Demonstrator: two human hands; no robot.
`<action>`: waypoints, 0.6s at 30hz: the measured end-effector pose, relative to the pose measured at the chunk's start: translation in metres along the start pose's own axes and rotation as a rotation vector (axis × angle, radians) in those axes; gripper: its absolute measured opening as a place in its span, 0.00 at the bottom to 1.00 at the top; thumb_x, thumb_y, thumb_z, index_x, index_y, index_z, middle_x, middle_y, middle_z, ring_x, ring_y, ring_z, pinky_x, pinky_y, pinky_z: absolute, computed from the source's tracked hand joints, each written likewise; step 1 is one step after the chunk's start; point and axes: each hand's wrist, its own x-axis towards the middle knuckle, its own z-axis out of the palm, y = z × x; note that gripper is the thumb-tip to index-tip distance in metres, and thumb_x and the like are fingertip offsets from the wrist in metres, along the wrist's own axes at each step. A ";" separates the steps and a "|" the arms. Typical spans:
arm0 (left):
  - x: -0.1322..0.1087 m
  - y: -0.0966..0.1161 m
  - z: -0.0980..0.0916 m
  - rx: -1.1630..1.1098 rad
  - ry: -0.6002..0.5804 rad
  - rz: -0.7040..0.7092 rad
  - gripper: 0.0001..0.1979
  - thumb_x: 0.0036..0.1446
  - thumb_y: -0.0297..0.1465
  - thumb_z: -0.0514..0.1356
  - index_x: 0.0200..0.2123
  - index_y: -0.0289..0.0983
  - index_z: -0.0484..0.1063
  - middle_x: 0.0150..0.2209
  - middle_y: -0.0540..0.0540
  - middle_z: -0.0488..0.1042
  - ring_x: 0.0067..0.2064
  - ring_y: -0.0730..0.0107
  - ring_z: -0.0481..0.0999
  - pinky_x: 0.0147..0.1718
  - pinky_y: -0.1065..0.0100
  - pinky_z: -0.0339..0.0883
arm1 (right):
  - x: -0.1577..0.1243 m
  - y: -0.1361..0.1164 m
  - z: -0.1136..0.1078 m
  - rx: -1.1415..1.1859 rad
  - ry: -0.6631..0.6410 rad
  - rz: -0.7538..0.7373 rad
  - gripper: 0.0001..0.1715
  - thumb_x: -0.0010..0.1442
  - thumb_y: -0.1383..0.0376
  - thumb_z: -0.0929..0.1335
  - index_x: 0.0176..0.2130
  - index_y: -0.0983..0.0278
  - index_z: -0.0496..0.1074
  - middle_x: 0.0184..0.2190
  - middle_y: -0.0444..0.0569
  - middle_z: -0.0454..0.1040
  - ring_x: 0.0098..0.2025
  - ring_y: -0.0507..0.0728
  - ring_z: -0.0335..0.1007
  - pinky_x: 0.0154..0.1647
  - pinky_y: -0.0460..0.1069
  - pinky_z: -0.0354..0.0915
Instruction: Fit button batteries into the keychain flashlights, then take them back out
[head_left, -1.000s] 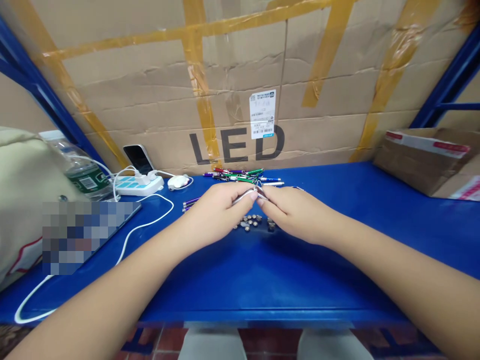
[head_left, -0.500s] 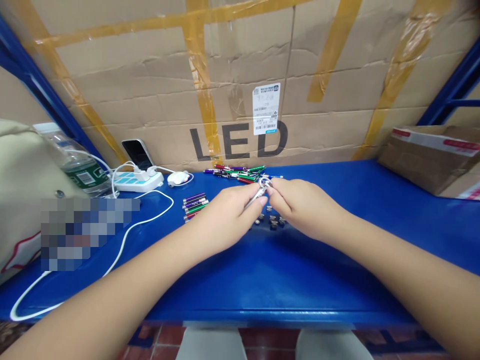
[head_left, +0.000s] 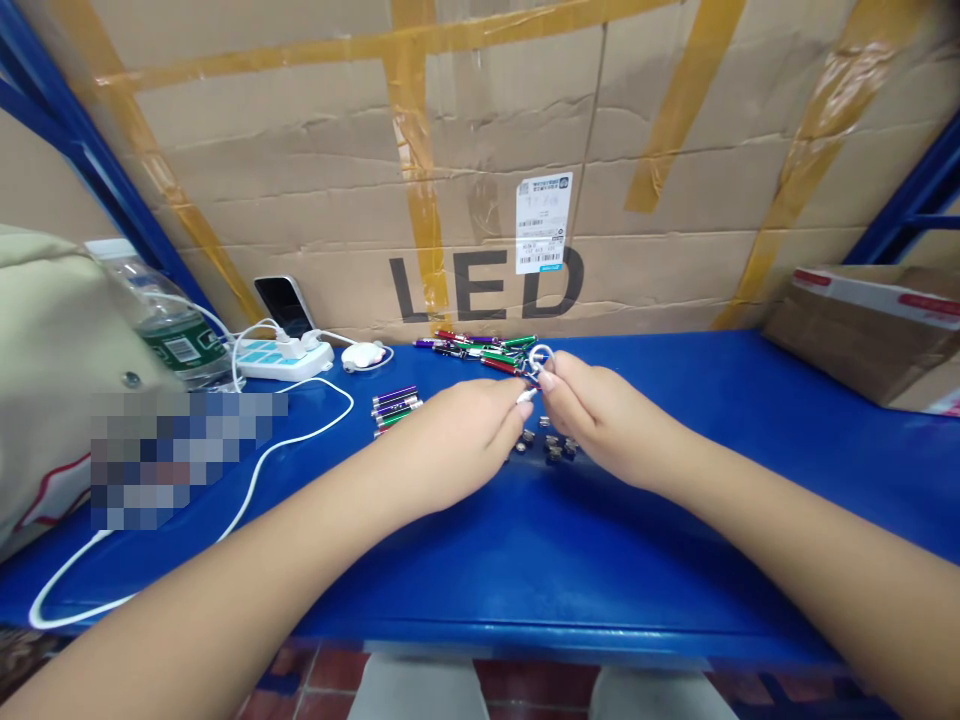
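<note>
My left hand [head_left: 469, 435] is closed on a thin white stick-like piece [head_left: 527, 396], whose tip shows between thumb and forefinger. Touching or nearly touching it, my right hand [head_left: 600, 415] pinches a white ring-shaped loop [head_left: 540, 355]. Behind the fingertips lies a pile of red, green, purple and black metallic pens [head_left: 480, 348]. Several similar short tubes [head_left: 394, 402] are lined up left of my left hand. Small metal pieces [head_left: 553, 450] lie on the blue table below my fingertips, partly hidden by my hands.
On the left are a power strip [head_left: 289, 360] with white cables, a phone [head_left: 283, 306], a round white charger [head_left: 363, 356], a bottle [head_left: 176, 340] and a beige bag [head_left: 67, 340]. A large LED carton [head_left: 337, 200] stands behind; a smaller box [head_left: 862, 335] sits right.
The view has shifted slightly. My fingertips have separated a little, and the white loop stands more in sight beside my right fingers; less of the white piece shows in my left hand.
</note>
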 end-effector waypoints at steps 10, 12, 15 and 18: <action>0.002 -0.008 -0.015 -0.084 0.377 -0.015 0.14 0.61 0.37 0.60 0.47 0.37 0.72 0.41 0.47 0.79 0.39 0.65 0.77 0.38 0.67 0.66 | -0.003 -0.004 -0.010 0.254 -0.069 -0.073 0.17 0.67 0.57 0.54 0.28 0.59 0.54 0.21 0.42 0.61 0.25 0.53 0.56 0.29 0.50 0.55; 0.004 -0.011 -0.016 -0.207 0.332 0.018 0.11 0.59 0.36 0.61 0.43 0.37 0.75 0.40 0.48 0.79 0.39 0.66 0.77 0.39 0.68 0.67 | -0.004 -0.004 -0.009 0.336 -0.110 -0.091 0.18 0.68 0.58 0.54 0.27 0.59 0.54 0.20 0.41 0.60 0.24 0.52 0.55 0.28 0.49 0.56; 0.007 -0.013 -0.014 -0.423 0.231 -0.021 0.10 0.58 0.35 0.61 0.40 0.36 0.76 0.38 0.48 0.79 0.39 0.66 0.77 0.39 0.68 0.68 | -0.007 -0.005 -0.008 0.449 -0.155 -0.102 0.20 0.69 0.60 0.54 0.25 0.60 0.56 0.19 0.40 0.59 0.23 0.51 0.54 0.29 0.49 0.56; 0.009 -0.015 -0.011 -0.575 0.178 -0.085 0.11 0.58 0.35 0.61 0.40 0.35 0.77 0.36 0.48 0.79 0.38 0.66 0.76 0.37 0.68 0.68 | -0.008 -0.005 -0.009 0.518 -0.188 -0.107 0.23 0.70 0.59 0.53 0.24 0.60 0.56 0.18 0.39 0.58 0.22 0.50 0.53 0.29 0.49 0.55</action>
